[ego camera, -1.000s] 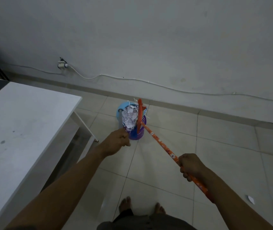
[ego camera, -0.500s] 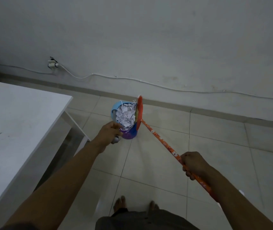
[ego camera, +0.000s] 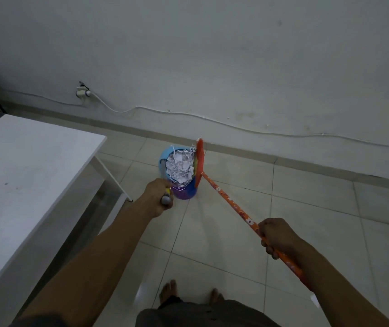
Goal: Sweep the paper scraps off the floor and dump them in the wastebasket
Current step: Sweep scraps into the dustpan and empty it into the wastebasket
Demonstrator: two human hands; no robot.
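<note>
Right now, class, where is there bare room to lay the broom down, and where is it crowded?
Bare tiles lie right of the broom, out to the wall, and between the feet and the wastebasket. The table top is bare. It is crowded at the wastebasket, where dustpan, broom head and left hand meet.

Nothing really readable here tbh. The long orange plastic broom handle [ego camera: 232,205], running from the middle out toward 4 o'clock, has white printed marks along it, but they're too blurry to tell letters from numbers.
</note>
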